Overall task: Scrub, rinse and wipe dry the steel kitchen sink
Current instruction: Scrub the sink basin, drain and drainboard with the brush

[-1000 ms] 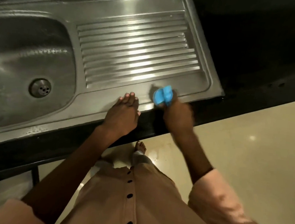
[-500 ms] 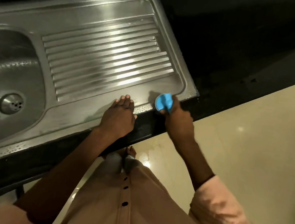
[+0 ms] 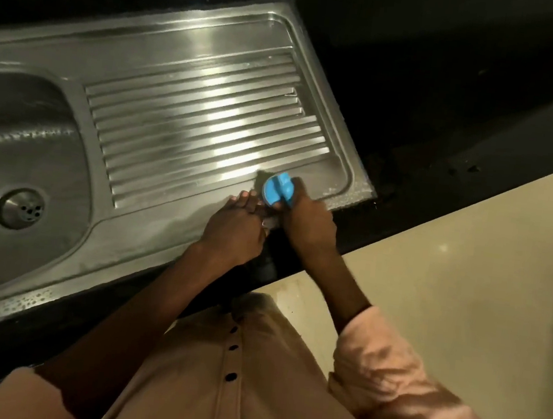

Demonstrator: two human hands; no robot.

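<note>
- The steel sink point(image 3: 78, 59) is set in a black countertop point(image 3: 437, 89); its drain point(image 3: 20, 208) lies in the smooth rounded basin at the sink's left end.
- Right of the basin runs the ribbed draining board point(image 3: 204, 132), shiny, with parallel raised ridges.
- The right hand point(image 3: 307, 225) grips a round blue scrubber point(image 3: 279, 189) on the flat strip just below the ridges, near the sink's front right corner.
- The left hand point(image 3: 234, 230) rests on the sink's front rim just beside the scrubber, fingers together and fairly straight, holding nothing.
- Water beads dot the front rim.
- Pale floor point(image 3: 466, 282) lies beyond the counter edge; a buttoned tan garment point(image 3: 232, 376) hangs below.
</note>
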